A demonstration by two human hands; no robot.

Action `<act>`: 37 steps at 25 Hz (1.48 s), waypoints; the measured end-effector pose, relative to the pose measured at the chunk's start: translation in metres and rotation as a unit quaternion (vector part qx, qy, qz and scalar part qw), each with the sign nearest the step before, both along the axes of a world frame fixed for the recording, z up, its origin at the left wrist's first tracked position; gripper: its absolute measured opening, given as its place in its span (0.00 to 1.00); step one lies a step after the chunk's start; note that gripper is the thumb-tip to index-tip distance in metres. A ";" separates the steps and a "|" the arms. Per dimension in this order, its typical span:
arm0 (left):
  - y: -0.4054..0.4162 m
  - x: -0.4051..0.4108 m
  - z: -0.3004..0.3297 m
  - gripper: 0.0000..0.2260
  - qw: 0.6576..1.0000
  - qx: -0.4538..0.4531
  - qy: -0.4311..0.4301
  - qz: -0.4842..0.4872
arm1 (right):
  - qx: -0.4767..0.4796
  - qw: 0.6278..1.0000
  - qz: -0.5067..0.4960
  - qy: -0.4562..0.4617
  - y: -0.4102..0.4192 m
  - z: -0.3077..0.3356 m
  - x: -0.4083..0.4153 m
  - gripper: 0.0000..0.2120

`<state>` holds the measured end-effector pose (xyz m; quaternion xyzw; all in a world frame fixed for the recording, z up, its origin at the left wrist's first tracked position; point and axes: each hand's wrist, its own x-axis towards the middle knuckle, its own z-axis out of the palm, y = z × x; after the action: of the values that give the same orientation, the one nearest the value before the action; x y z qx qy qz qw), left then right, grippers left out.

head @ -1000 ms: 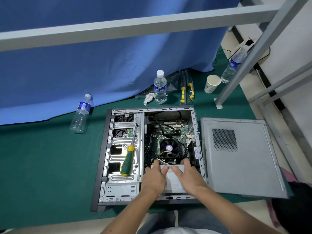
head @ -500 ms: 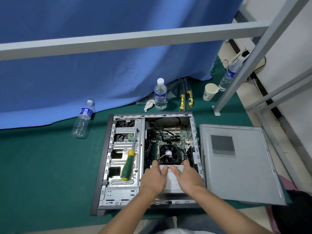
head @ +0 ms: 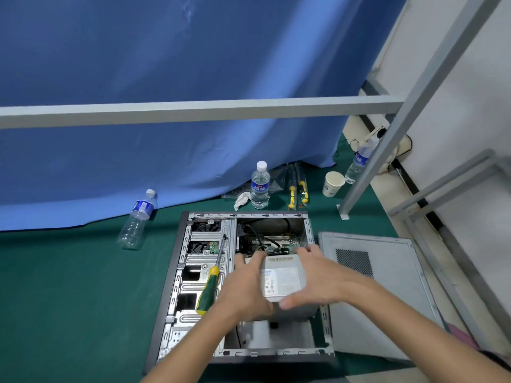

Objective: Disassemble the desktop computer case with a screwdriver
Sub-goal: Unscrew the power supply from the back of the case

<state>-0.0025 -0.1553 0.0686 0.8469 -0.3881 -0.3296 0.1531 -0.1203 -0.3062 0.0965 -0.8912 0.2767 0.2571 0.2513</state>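
Power supply coming out of the open grey metal computer case (head: 177,272).
Left hand (head: 243,294) and right hand (head: 315,275) curl fingers round the grey boxy power supply (head: 282,280), raised above the case; next, probably free its cables.

Head view looks steeply down, close over the computer case (head: 177,275).

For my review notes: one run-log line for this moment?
both hands grip power supply | lifted above case | screwdriver on drive cage

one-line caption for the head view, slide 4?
Both hands, left and right, lift the power supply from the open computer case.
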 end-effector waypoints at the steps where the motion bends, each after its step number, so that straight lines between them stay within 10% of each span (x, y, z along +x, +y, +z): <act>1: -0.001 0.003 0.009 0.45 1.000 -0.014 -0.013 -0.013 | -0.056 0.997 0.060 -0.007 -0.002 0.007 -0.003 0.64; 7: -0.009 0.002 0.038 0.45 0.991 -0.117 -0.032 -0.050 | -0.223 0.941 0.208 -0.144 0.008 0.028 0.002 0.49; 15: 0.005 0.016 0.030 0.56 0.922 -0.286 0.217 0.141 | -0.142 0.957 0.059 -0.247 -0.041 0.082 -0.035 0.47; 23: -0.036 0.016 0.050 0.59 0.905 -0.270 0.325 0.057 | 0.013 0.935 -0.058 -0.350 -0.075 0.110 -0.067 0.47; 31: -0.077 -0.010 0.107 0.41 0.927 -0.293 0.235 -0.019 | 0.203 0.905 -0.100 -0.360 -0.123 0.094 -0.106 0.51; 37: -0.106 -0.045 0.120 0.38 0.962 -0.270 0.010 -0.040 | 0.122 0.935 -0.102 -0.316 -0.135 0.093 -0.129 0.55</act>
<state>-0.0476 -0.2617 0.1889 0.7547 -0.4945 -0.2271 0.3665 -0.2490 -0.4410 0.1891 -0.8559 0.2384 -0.0333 0.4577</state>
